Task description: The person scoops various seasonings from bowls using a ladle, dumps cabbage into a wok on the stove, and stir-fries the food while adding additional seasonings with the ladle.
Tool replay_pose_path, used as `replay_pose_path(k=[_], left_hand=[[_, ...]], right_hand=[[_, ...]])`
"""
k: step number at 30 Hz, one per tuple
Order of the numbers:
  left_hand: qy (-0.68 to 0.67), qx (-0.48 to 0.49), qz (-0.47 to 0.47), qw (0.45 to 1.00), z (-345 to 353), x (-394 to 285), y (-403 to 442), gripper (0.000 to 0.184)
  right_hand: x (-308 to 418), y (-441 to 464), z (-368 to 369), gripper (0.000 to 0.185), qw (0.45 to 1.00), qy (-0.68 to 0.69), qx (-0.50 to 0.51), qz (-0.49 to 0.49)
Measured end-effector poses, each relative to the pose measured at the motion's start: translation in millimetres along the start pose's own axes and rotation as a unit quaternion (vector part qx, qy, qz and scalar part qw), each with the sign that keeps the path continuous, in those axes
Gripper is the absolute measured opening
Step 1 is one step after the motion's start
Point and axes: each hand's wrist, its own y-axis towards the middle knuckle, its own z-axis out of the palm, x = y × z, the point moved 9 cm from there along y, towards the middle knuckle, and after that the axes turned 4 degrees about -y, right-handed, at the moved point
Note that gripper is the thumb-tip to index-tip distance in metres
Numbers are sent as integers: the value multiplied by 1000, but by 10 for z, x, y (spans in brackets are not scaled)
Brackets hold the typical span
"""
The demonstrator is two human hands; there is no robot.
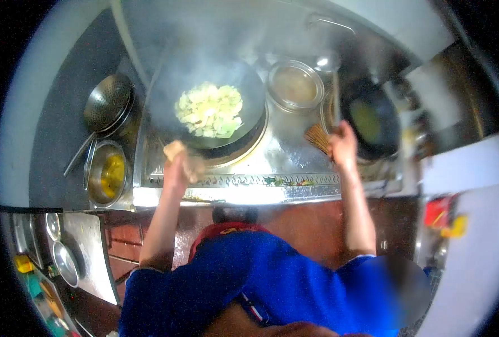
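Note:
Pale green sliced vegetables (210, 109) lie in a large dark wok (252, 106) on the stove, with steam rising over them. My left hand (182, 165) is closed round a light cloth (173, 150) at the wok's near left edge; the fingers are partly blurred. My right hand (342, 147) is wrapped round the long handle of a ladle (327, 62), its bowl pointing away from me. A bristle brush (317, 137) sits just left of that hand. Right of it is a second dark wok (389, 126) with greenish liquid.
A round metal pot (295, 87) of brownish liquid stands between the woks. At the left are a perforated strainer (108, 101) and a bowl of yellow oil (113, 174). The steel stove edge (249, 195) runs along the front. Red and yellow packets (441, 213) are at the right.

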Motion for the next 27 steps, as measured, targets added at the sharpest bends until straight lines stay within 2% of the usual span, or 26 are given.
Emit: replay_pose_path(k=[1,3,4,5,6,8,9,10,12,13,14,15,17,18,22,23,26,27], left_hand=[[-18,-10,-23,1000,-57,74,-114,38],[-56,-39,-69,995,-244,222,-335,40],[-48,-34,-76,995,-328,296,-422,39],[-39,-30,-84,995,-429,396,-491,39],[-31,-26,-91,995,-497,473,-602,38],[-6,-39,-86,996,-621,505,-897,31],[-13,-39,-87,995,-850,625,-973,28],[-21,-40,-88,995,-1065,700,-1062,26],[17,-144,-106,984,-1550,808,-1391,22],[15,-148,-97,984,-1571,785,-1555,20],[15,-154,-91,984,-1609,758,-1765,19],[-18,-127,-131,983,-1797,981,-1830,24],[-71,-134,-172,973,-2358,1401,-1941,29],[-100,-135,-191,967,-2471,1530,-1985,32],[-84,-255,-211,940,-2412,1532,-2264,23],[-176,-210,-219,936,-2709,1844,-2199,17],[-12,-332,-178,926,-2320,1425,-2394,18],[-39,-339,-186,921,-2304,1475,-2415,20]], right_hand=[[-34,257,-123,77,998,59,-19,-6],[109,773,-363,72,990,94,-82,-60],[342,866,-454,69,991,68,-109,-45],[395,1188,-539,66,994,25,-82,-65],[482,1297,-598,59,989,46,-99,-97],[725,987,-438,56,989,-59,-66,-122],[785,670,-284,61,973,-152,-23,-170],[574,397,-183,66,916,-245,-86,-306],[114,-158,-7,69,935,-222,-36,-275],[34,-392,39,72,951,-167,7,-260],[-144,-457,60,71,970,-152,29,-188],[-389,-335,66,71,971,-154,26,-183],[-668,47,49,68,984,-125,40,-122],[-708,247,78,66,991,-96,62,-64],[-821,733,252,57,983,1,160,91],[-819,776,304,37,979,33,179,95],[-914,921,379,18,940,176,212,202],[-753,787,350,4,904,318,221,181]])
